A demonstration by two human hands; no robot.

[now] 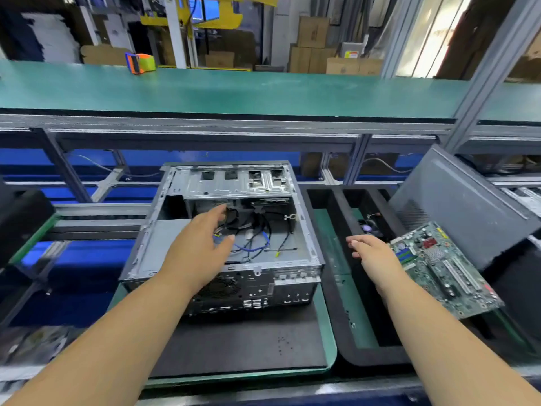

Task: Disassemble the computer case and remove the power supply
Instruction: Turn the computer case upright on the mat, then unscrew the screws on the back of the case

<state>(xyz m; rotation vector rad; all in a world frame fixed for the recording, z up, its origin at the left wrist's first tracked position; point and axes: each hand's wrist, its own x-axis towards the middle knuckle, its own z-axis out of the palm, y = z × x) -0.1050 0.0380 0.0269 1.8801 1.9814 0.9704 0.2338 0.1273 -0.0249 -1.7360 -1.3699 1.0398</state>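
Both hands reach forward, one over the opened computer case [222,230]

The left hand [199,247] stretches into the case above the loose cables [254,244], its grip spread and holding nothing; the right hand [371,253] hovers just beside the motherboard [445,268], fingers loosely curled, empty; the case lies on a black mat [240,341] on the table.

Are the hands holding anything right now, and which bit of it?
Nothing is held. The left hand reaches open into the computer case over the cables; the right hand hovers empty beside the motherboard.
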